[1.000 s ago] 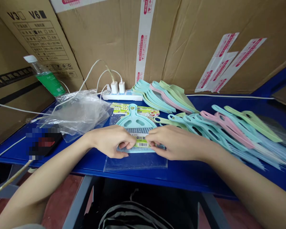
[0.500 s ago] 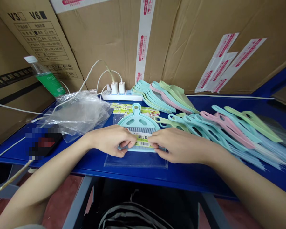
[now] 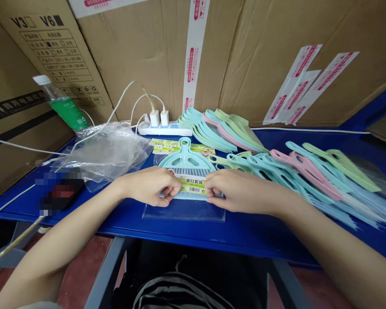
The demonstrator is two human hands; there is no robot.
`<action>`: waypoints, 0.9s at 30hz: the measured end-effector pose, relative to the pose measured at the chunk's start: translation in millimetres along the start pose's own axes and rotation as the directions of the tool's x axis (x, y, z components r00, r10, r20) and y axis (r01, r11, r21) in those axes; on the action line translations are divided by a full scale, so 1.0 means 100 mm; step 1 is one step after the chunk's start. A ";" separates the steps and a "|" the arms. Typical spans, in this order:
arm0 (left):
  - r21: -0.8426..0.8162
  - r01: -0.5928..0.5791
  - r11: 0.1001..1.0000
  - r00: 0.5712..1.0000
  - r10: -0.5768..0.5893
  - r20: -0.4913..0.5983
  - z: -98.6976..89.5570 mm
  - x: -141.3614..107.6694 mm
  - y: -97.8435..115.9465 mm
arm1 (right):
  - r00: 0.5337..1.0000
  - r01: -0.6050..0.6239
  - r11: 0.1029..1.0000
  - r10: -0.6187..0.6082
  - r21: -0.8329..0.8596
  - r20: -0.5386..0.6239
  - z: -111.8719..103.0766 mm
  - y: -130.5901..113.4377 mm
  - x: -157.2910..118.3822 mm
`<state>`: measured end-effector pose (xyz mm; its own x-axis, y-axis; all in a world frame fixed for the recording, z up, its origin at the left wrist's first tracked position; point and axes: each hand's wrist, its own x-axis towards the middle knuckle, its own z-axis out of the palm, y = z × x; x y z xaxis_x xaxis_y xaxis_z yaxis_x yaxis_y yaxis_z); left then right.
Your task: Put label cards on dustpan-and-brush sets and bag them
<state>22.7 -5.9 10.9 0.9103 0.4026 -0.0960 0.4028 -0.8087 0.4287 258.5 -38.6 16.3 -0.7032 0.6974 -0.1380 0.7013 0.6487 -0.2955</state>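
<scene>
A light-blue dustpan (image 3: 185,159) lies with its handle away from me, a bristled brush (image 3: 189,172) in its pan. Across them is a green and white label card (image 3: 194,183). A clear plastic bag (image 3: 183,212) shows below and beside the dustpan; I cannot tell whether it encloses the set. My left hand (image 3: 152,185) is closed at the pan's left edge. Opposite it, my right hand (image 3: 236,189) is closed at the right edge, next to the card. Curled fingers hide the exact grip points.
Behind are stacked dustpans (image 3: 221,131); brushes (image 3: 296,171) lie to the right. More label cards (image 3: 167,146) sit beyond the handle. Leftward are clear bags (image 3: 106,150), a power strip (image 3: 176,129), a bottle (image 3: 67,109), cables and a black partly blurred object (image 3: 72,191). Cardboard boxes (image 3: 154,56) stand behind.
The dustpan set and the bag have shifted slightly away from me, with both hands. My right hand has moved a little right, so more of the label card shows.
</scene>
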 end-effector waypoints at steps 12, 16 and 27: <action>0.054 0.004 0.999 0.999 -0.006 0.041 -0.05 -0.06 0.01 | 0.999 -0.031 0.999 0.030 0.041 0.016 0.01 0.02 0.05; 0.072 0.032 0.997 0.998 -0.036 0.048 -0.05 -0.07 0.00 | 0.998 -0.066 0.995 0.064 0.074 0.027 0.01 0.03 0.06; 0.077 0.030 0.997 0.998 -0.035 0.060 -0.12 -0.14 -0.01 | 0.991 -0.122 0.990 0.117 0.074 0.070 0.00 0.03 0.09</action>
<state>8.7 -5.2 22.6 0.8997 0.4044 -0.1642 0.4364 -0.8266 0.3554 254.0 -30.6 14.4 -0.6227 0.7456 -0.2375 0.7715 0.5343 -0.3454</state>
